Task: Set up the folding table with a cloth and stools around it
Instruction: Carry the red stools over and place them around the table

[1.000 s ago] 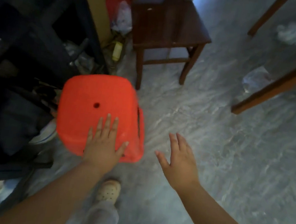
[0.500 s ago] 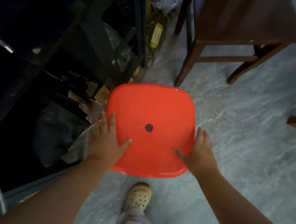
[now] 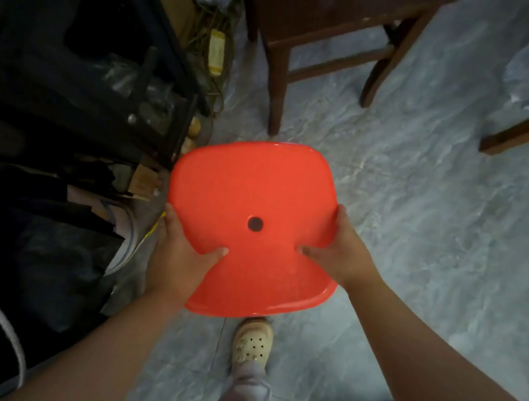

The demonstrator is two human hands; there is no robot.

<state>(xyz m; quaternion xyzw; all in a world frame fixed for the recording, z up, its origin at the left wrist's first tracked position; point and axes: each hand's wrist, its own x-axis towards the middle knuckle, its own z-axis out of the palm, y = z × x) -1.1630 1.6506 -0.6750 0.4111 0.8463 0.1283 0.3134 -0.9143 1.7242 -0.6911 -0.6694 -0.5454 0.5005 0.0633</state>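
1. Left hand [image 3: 179, 256] grips the left edge of the stool [image 3: 257, 192], thumb on top. Right hand [image 3: 339, 252] grips the right edge the same way.
2. Stool is red plastic, seat up, over the floor [image 3: 425, 226] just ahead of the shoe [image 3: 252, 344]. Legs hidden; can't tell if it is lifted.
3. Chair [image 3: 334, 38] beyond, dark rack [image 3: 103, 70] to the left.
4. Progress looks early: no folding table or cloth in view, stool not yet placed.

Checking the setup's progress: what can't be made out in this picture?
Head view only:
- red stool legs: hidden beneath the seat.
- left hand, right hand: fingertips hidden under the seat's rim.
- wooden chair: cut off by the top edge.
- shelf clutter, left: too dark.
- Folding table, cloth: outside the frame.
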